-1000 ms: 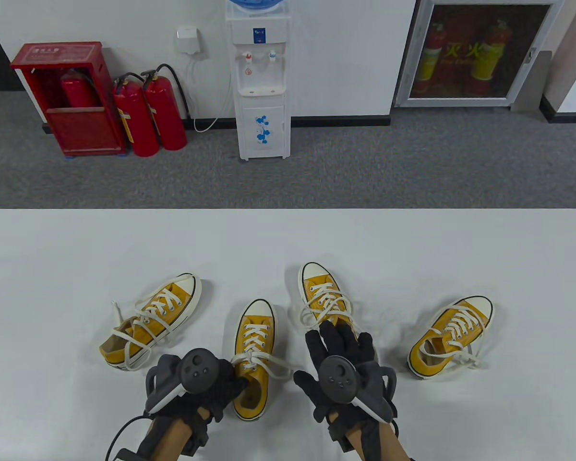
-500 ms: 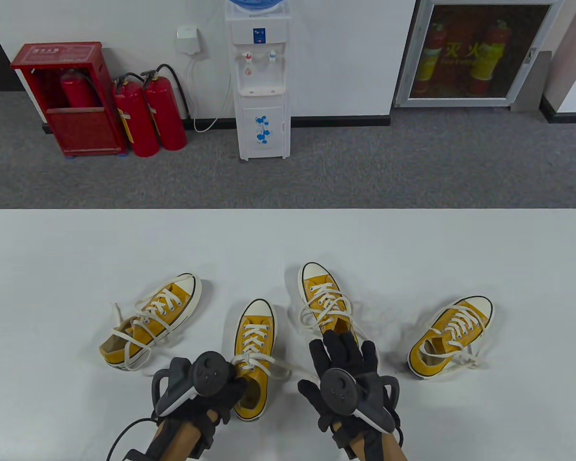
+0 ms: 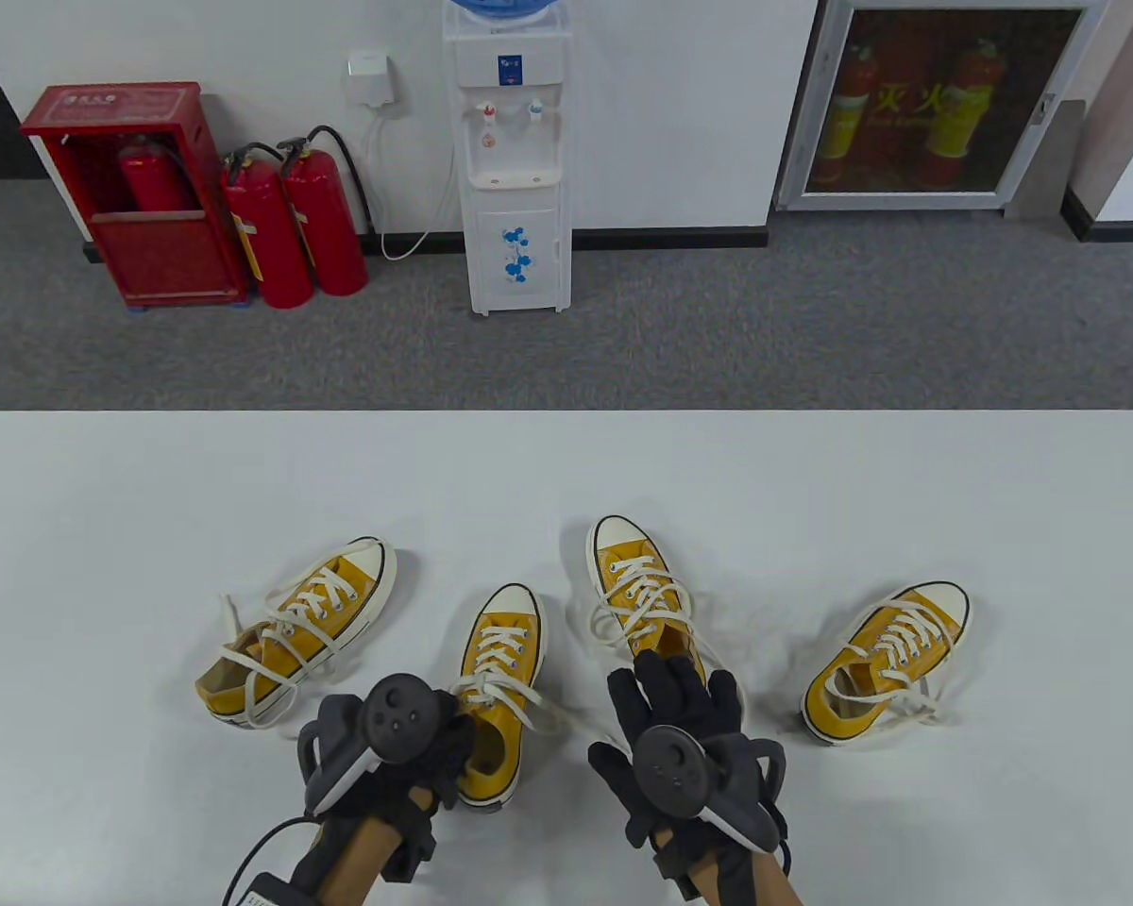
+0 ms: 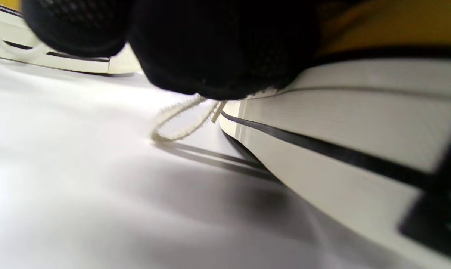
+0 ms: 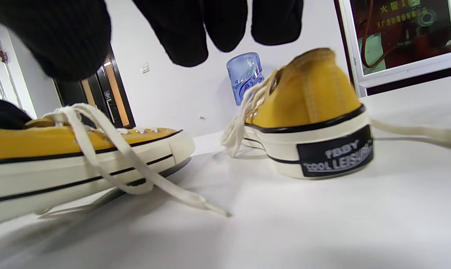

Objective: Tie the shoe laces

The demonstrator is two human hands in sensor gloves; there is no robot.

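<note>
Table view, left hand [image 3: 406, 755] grip hidden over shoe [image 3: 498, 689], right hand [image 3: 680, 727] spread flat

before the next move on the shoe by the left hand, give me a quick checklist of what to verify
1. Left hand on the second shoe from the left: ok, it sits at the shoe's heel opening; the exact grip is hidden.
2. Right hand free: ok, fingers spread, holding nothing, above the heel of the third shoe.
3. That second shoe's laces untied: ok, loose ends trail to both sides.
4. Right lace end reachable: ok, it lies on the table between the hands.
5. Shoe sitting flat: cannot tell; in the right wrist view it seems slightly lifted.
</note>
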